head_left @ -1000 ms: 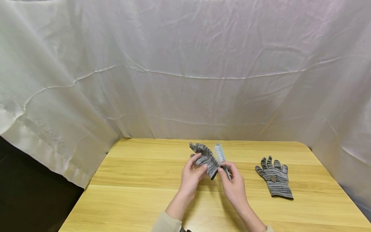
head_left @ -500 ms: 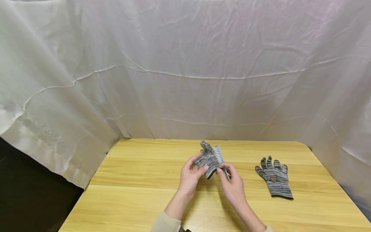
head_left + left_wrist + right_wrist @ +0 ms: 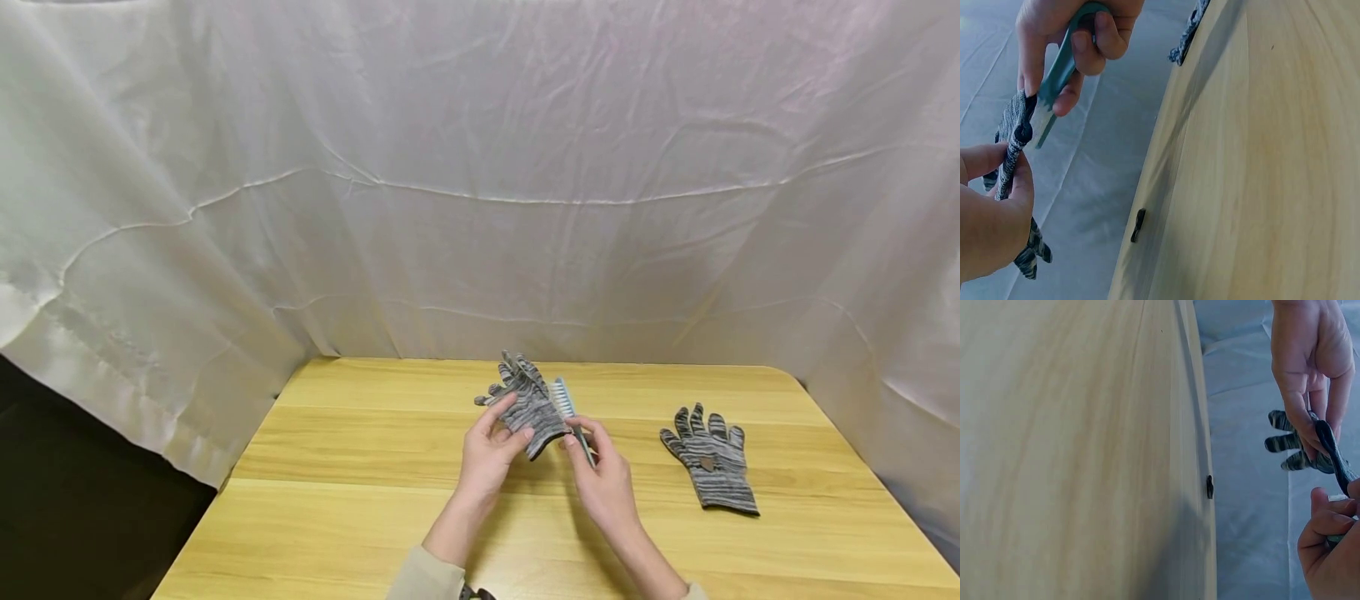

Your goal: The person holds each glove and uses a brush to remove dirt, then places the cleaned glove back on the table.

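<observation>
Above the table, my left hand (image 3: 486, 454) pinches a grey-and-black knitted glove (image 3: 534, 412) between thumb and fingers. The glove's fingers point up and away, and its dark cuff hangs toward me. My right hand (image 3: 602, 467) holds a blue-green brush (image 3: 562, 398) with white bristles by its handle, and its thumb and a finger also pinch the glove's cuff edge. The bristles face the glove's side; in the left wrist view the brush (image 3: 1057, 81) sits close beside the cuff. The right wrist view shows the left hand (image 3: 1316, 369) on the glove, but the brush is mostly hidden there.
A second matching glove (image 3: 718, 471) lies flat on the wooden table (image 3: 360, 517) to the right, with a small brown patch on it. One small dark object (image 3: 1138, 225) shows near a table edge in the wrist views. Pale grey curtains (image 3: 480, 250) surround the table.
The held glove has shifted slightly left and turned; its fingers folded together half a second ago and now stand spread. The brush head came closer to the glove. Both hands keep their grip.
</observation>
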Action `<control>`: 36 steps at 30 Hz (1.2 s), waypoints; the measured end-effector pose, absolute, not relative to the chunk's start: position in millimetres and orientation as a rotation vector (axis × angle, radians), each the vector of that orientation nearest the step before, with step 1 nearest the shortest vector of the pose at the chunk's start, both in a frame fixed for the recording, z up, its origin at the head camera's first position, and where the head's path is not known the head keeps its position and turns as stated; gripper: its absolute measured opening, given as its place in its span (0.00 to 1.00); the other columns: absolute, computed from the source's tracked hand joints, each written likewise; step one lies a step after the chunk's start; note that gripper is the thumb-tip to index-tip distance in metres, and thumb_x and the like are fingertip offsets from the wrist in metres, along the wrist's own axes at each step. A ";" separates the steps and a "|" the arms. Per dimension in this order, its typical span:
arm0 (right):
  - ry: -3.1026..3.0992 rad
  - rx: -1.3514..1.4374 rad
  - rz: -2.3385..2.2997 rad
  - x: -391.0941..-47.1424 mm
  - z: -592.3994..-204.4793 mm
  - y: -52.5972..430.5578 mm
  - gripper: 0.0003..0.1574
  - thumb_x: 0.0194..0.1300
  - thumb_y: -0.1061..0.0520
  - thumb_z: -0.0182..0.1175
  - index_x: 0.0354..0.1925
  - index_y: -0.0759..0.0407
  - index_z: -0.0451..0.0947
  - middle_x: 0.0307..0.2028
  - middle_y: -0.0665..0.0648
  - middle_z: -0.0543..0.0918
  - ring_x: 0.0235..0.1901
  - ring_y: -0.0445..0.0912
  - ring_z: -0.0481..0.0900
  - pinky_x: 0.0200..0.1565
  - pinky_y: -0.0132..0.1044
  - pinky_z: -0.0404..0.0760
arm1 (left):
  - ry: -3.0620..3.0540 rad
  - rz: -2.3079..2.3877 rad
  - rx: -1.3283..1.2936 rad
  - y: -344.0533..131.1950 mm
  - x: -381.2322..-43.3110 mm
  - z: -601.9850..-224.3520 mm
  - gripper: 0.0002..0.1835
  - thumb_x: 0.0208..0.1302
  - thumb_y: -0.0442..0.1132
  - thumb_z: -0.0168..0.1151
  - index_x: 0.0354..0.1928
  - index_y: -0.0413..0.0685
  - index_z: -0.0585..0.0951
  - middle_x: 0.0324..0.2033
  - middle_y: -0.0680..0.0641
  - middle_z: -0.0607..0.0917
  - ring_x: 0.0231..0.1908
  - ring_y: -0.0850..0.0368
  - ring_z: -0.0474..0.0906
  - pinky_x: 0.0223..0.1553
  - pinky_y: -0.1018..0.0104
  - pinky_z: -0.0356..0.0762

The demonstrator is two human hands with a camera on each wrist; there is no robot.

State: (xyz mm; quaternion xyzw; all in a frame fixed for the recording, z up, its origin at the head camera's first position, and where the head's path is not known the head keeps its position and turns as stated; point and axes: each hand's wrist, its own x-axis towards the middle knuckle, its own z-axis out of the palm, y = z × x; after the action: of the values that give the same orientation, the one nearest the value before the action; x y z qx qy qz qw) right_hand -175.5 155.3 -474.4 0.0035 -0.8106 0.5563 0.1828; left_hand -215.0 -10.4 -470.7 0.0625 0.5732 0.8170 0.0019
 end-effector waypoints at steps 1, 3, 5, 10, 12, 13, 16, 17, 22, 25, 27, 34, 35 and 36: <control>-2.289 0.017 1.559 -175.9 -474.0 155.8 0.19 0.78 0.57 0.58 0.64 0.50 0.77 0.42 0.59 0.90 0.32 0.40 0.82 0.31 0.31 0.78 | 1.812 2.564 0.199 -11.3 -215.4 -470.6 0.33 0.63 0.20 0.64 0.71 0.35 0.73 0.67 0.30 0.75 0.57 0.41 0.83 0.53 0.64 0.86; -2.294 0.033 1.533 -176.7 -473.5 157.4 0.24 0.79 0.59 0.55 0.70 0.47 0.73 0.41 0.58 0.90 0.30 0.38 0.79 0.31 0.32 0.77 | 1.844 2.557 0.200 -13.1 -216.2 -470.2 0.33 0.63 0.20 0.65 0.71 0.36 0.73 0.68 0.31 0.74 0.55 0.41 0.84 0.52 0.63 0.86; -2.291 0.049 1.521 -177.3 -473.2 159.2 0.30 0.80 0.61 0.53 0.75 0.46 0.68 0.40 0.58 0.90 0.27 0.38 0.77 0.30 0.32 0.76 | 1.886 2.544 0.202 -14.7 -216.7 -469.6 0.33 0.63 0.21 0.66 0.71 0.37 0.73 0.71 0.32 0.72 0.54 0.40 0.84 0.50 0.63 0.87; -2.246 0.119 1.498 -177.6 -471.3 161.9 0.31 0.79 0.64 0.53 0.76 0.49 0.68 0.40 0.55 0.89 0.22 0.38 0.70 0.26 0.31 0.72 | 2.017 2.480 0.196 -17.8 -216.3 -468.7 0.33 0.63 0.25 0.69 0.71 0.42 0.75 0.76 0.34 0.66 0.58 0.36 0.81 0.49 0.64 0.87; -2.225 0.156 1.471 -177.1 -470.1 161.3 0.27 0.79 0.63 0.54 0.72 0.51 0.73 0.38 0.54 0.89 0.22 0.37 0.70 0.24 0.31 0.71 | 2.042 2.466 0.207 -18.6 -216.1 -468.6 0.33 0.63 0.26 0.69 0.71 0.42 0.75 0.76 0.33 0.64 0.58 0.35 0.80 0.49 0.64 0.87; -2.217 0.179 1.455 -176.8 -469.5 160.7 0.25 0.79 0.62 0.54 0.70 0.52 0.75 0.38 0.53 0.88 0.22 0.36 0.69 0.23 0.31 0.70 | 2.039 2.465 0.207 -18.8 -216.4 -468.4 0.33 0.63 0.26 0.69 0.71 0.42 0.75 0.76 0.33 0.65 0.58 0.36 0.81 0.48 0.64 0.87; -2.187 0.254 1.411 -176.4 -468.3 158.7 0.23 0.78 0.63 0.56 0.67 0.53 0.79 0.37 0.53 0.88 0.27 0.36 0.75 0.23 0.30 0.73 | 2.029 2.469 0.230 -19.7 -217.1 -468.2 0.33 0.64 0.25 0.68 0.72 0.41 0.74 0.76 0.33 0.64 0.55 0.38 0.83 0.46 0.65 0.88; -2.179 0.279 1.390 -176.3 -468.2 158.0 0.23 0.78 0.63 0.57 0.66 0.53 0.79 0.37 0.53 0.88 0.28 0.36 0.76 0.23 0.30 0.74 | 2.028 2.467 0.236 -20.0 -217.6 -468.3 0.34 0.64 0.24 0.67 0.72 0.42 0.74 0.76 0.33 0.64 0.54 0.39 0.84 0.44 0.66 0.88; -2.145 0.393 1.306 -175.4 -469.8 156.0 0.25 0.73 0.68 0.61 0.64 0.55 0.81 0.39 0.56 0.87 0.25 0.36 0.73 0.23 0.29 0.75 | 2.042 2.442 0.271 -22.1 -219.0 -468.2 0.35 0.64 0.22 0.65 0.74 0.42 0.72 0.78 0.33 0.60 0.50 0.42 0.86 0.32 0.76 0.84; -2.140 0.454 1.264 -174.5 -471.6 155.1 0.26 0.70 0.70 0.63 0.64 0.55 0.81 0.39 0.53 0.85 0.25 0.35 0.70 0.22 0.29 0.74 | 2.045 2.421 0.294 -23.3 -218.9 -467.8 0.37 0.63 0.20 0.63 0.75 0.42 0.71 0.79 0.33 0.58 0.42 0.48 0.87 0.23 0.79 0.76; -2.144 0.491 1.235 -173.8 -472.5 153.9 0.28 0.68 0.70 0.64 0.63 0.56 0.81 0.39 0.52 0.83 0.24 0.35 0.68 0.22 0.29 0.73 | 2.041 2.412 0.314 -23.8 -218.5 -467.2 0.38 0.62 0.20 0.62 0.75 0.42 0.70 0.79 0.33 0.58 0.40 0.49 0.87 0.22 0.79 0.75; -2.169 0.578 1.190 -173.5 -476.8 151.1 0.30 0.66 0.71 0.65 0.64 0.57 0.80 0.44 0.54 0.86 0.26 0.33 0.70 0.24 0.28 0.75 | 2.055 2.345 0.350 -25.2 -216.2 -464.5 0.41 0.62 0.18 0.59 0.77 0.48 0.68 0.79 0.35 0.58 0.41 0.52 0.87 0.25 0.79 0.78; -2.176 0.580 1.184 -173.7 -477.4 151.0 0.30 0.66 0.71 0.65 0.64 0.56 0.81 0.44 0.53 0.86 0.26 0.33 0.70 0.24 0.28 0.75 | 2.056 2.338 0.353 -25.5 -215.9 -464.4 0.41 0.62 0.18 0.59 0.78 0.49 0.68 0.79 0.35 0.58 0.40 0.54 0.87 0.24 0.79 0.78; -2.185 0.582 1.177 -173.7 -477.9 150.9 0.30 0.66 0.71 0.66 0.64 0.56 0.81 0.45 0.52 0.86 0.26 0.33 0.70 0.24 0.28 0.76 | 2.057 2.332 0.354 -25.6 -215.8 -464.3 0.42 0.62 0.18 0.59 0.78 0.50 0.68 0.79 0.36 0.58 0.40 0.55 0.86 0.23 0.80 0.77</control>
State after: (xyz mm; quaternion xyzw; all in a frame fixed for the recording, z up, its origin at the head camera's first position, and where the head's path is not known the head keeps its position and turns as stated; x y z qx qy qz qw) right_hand -173.7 150.9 -477.9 0.2184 -0.8198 0.4415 0.2922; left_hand -215.8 -25.6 -464.3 0.1130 0.6573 0.7451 0.0060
